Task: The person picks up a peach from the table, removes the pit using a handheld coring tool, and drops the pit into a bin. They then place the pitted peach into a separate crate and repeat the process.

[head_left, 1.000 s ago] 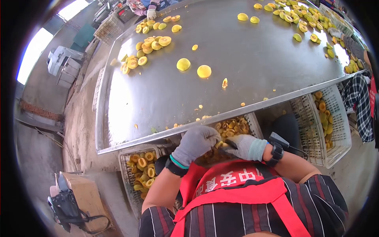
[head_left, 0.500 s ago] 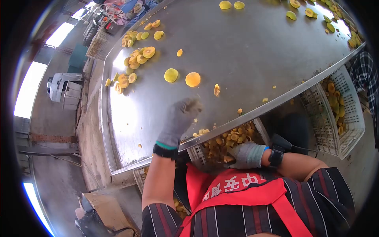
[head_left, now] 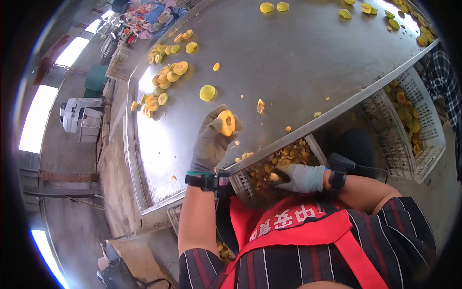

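Observation:
My gloved left hand [head_left: 209, 139] is closed around a peach half [head_left: 226, 123], raised over the metal table [head_left: 288, 62]. The half's orange cut face, with a brown hollow in the middle, is turned up toward me. A whole-looking yellow-green peach [head_left: 207, 93] lies just beyond the hand. Below the table's near edge, my gloved right hand [head_left: 301, 177] is curled over a crate [head_left: 242, 187] of small yellow-brown pieces. Something pale yellow shows at its fingertips; I cannot tell what it is.
Several peach halves [head_left: 169, 74] lie along the table's left side, more [head_left: 426, 36] at the far right. A white crate [head_left: 430, 144] of fruit stands at the right, beside a person's checked sleeve [head_left: 442, 91]. The table has a raised metal rim [head_left: 337, 109].
My left hand has picked up the orange peach half from the table and turned it toward me. My right hand has shifted slightly up and left over the crate.

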Demonstrator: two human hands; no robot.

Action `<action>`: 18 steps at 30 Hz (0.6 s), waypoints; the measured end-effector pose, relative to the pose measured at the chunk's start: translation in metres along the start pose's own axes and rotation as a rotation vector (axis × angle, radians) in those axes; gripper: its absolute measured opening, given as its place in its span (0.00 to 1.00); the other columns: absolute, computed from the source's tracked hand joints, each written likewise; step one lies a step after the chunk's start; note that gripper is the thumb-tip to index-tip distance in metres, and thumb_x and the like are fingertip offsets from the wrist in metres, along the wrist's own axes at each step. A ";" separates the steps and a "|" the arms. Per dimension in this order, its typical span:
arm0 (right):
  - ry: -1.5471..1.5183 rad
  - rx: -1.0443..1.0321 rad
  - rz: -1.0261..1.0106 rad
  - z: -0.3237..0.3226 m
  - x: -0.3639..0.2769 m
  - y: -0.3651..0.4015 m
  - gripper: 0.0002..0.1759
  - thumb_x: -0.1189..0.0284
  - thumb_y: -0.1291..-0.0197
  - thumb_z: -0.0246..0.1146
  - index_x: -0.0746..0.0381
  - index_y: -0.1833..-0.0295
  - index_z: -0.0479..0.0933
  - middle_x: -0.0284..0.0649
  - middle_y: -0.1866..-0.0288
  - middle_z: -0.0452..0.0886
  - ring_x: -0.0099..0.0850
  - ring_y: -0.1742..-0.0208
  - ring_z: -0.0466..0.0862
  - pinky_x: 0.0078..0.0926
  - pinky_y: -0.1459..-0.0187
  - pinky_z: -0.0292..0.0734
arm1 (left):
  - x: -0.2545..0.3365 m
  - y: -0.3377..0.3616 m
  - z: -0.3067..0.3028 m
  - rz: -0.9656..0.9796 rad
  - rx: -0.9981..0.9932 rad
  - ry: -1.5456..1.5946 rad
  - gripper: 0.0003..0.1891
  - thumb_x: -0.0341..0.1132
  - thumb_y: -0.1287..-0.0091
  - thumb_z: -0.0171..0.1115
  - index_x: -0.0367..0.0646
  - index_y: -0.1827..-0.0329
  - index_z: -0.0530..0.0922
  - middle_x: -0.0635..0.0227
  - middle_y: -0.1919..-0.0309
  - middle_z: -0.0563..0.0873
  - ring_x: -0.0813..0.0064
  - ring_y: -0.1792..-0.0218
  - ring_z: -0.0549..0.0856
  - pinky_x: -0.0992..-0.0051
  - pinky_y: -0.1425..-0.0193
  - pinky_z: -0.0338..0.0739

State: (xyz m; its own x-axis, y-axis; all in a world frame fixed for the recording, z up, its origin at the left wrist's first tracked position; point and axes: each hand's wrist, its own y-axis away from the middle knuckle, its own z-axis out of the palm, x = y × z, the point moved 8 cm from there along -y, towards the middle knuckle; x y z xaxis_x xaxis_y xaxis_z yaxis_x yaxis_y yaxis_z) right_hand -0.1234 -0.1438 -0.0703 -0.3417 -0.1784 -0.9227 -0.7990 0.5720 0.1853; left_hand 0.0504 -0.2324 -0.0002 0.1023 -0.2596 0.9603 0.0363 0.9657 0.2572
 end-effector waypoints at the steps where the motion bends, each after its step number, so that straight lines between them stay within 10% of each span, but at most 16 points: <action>1: -0.286 -0.144 0.158 -0.005 -0.017 0.006 0.19 0.62 0.39 0.58 0.60 0.47 0.71 0.48 0.62 0.80 0.39 0.64 0.81 0.34 0.62 0.75 | 0.004 0.023 0.012 0.000 -0.071 0.291 0.21 0.38 0.34 0.54 0.35 0.41 0.67 0.51 0.56 0.79 0.62 0.56 0.81 0.71 0.55 0.80; 5: -0.632 -0.076 0.156 -0.014 -0.045 0.004 0.17 0.66 0.37 0.57 0.61 0.46 0.70 0.47 0.62 0.80 0.38 0.64 0.81 0.33 0.62 0.75 | 0.003 0.082 0.051 0.103 -0.376 0.795 0.26 0.45 0.31 0.48 0.33 0.38 0.65 0.53 0.52 0.77 0.62 0.53 0.80 0.71 0.53 0.78; 6: -0.384 0.122 -0.105 -0.029 -0.056 -0.003 0.18 0.65 0.38 0.57 0.60 0.45 0.70 0.48 0.62 0.80 0.41 0.63 0.81 0.35 0.61 0.75 | -0.001 0.091 0.058 0.110 -0.373 0.801 0.26 0.45 0.31 0.48 0.33 0.38 0.65 0.53 0.52 0.77 0.62 0.53 0.80 0.71 0.53 0.78; 9: -0.027 0.299 -0.296 -0.040 -0.090 0.002 0.19 0.63 0.39 0.58 0.60 0.45 0.71 0.51 0.60 0.80 0.47 0.59 0.80 0.38 0.58 0.75 | -0.002 0.105 0.040 0.390 0.248 -0.457 0.25 0.47 0.33 0.51 0.35 0.41 0.68 0.59 0.56 0.81 0.69 0.60 0.82 0.71 0.51 0.77; 10: 0.066 0.288 -0.230 -0.038 -0.094 0.001 0.20 0.62 0.39 0.58 0.61 0.45 0.71 0.52 0.58 0.79 0.50 0.57 0.79 0.40 0.56 0.75 | 0.000 0.109 0.046 0.394 0.250 -0.451 0.25 0.47 0.33 0.51 0.35 0.41 0.68 0.59 0.56 0.81 0.69 0.60 0.82 0.71 0.51 0.77; 12: 0.104 0.287 -0.199 -0.032 -0.095 0.001 0.22 0.61 0.40 0.59 0.62 0.45 0.70 0.53 0.57 0.79 0.50 0.55 0.79 0.41 0.55 0.74 | -0.014 0.110 0.056 0.193 0.126 0.622 0.26 0.52 0.30 0.47 0.36 0.43 0.70 0.63 0.58 0.80 0.70 0.57 0.80 0.71 0.50 0.76; 18: 0.073 0.410 -0.347 -0.018 -0.102 0.005 0.17 0.70 0.39 0.58 0.65 0.48 0.68 0.50 0.62 0.79 0.47 0.60 0.81 0.36 0.59 0.75 | -0.015 0.116 0.047 0.352 0.223 0.178 0.29 0.57 0.30 0.44 0.38 0.45 0.71 0.63 0.54 0.78 0.73 0.55 0.78 0.73 0.51 0.75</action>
State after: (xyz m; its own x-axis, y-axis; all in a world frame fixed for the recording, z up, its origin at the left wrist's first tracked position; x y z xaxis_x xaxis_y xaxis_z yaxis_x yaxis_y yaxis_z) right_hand -0.1014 -0.1378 0.0306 -0.1375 -0.4592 -0.8776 -0.6174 0.7326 -0.2866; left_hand 0.0060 -0.1161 0.0208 0.2399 0.1064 0.9650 -0.2441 0.9686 -0.0461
